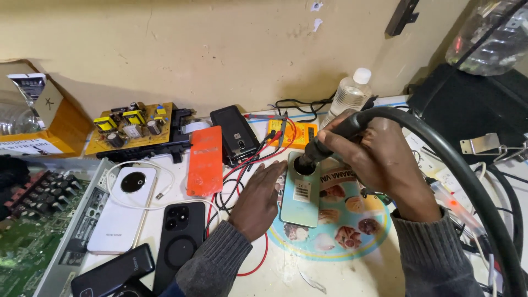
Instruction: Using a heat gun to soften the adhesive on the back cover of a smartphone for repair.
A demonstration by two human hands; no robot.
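Note:
A light green phone [301,202] lies back-up on a round printed mat [352,231] in the middle of the bench. My right hand [379,159] grips a black hot-air nozzle tool [324,142] on a thick black hose [462,170]; its tip points down at the phone's camera area. My left hand [258,201] lies flat beside the phone's left edge, fingers touching it.
White phone [124,212], black phone [179,236] and another dark phone [113,270] lie at left. An orange phone cover [204,160], black phone [235,135], yellow circuit board [132,127], multimeter [294,133] with red and black leads, plastic bottle [349,93].

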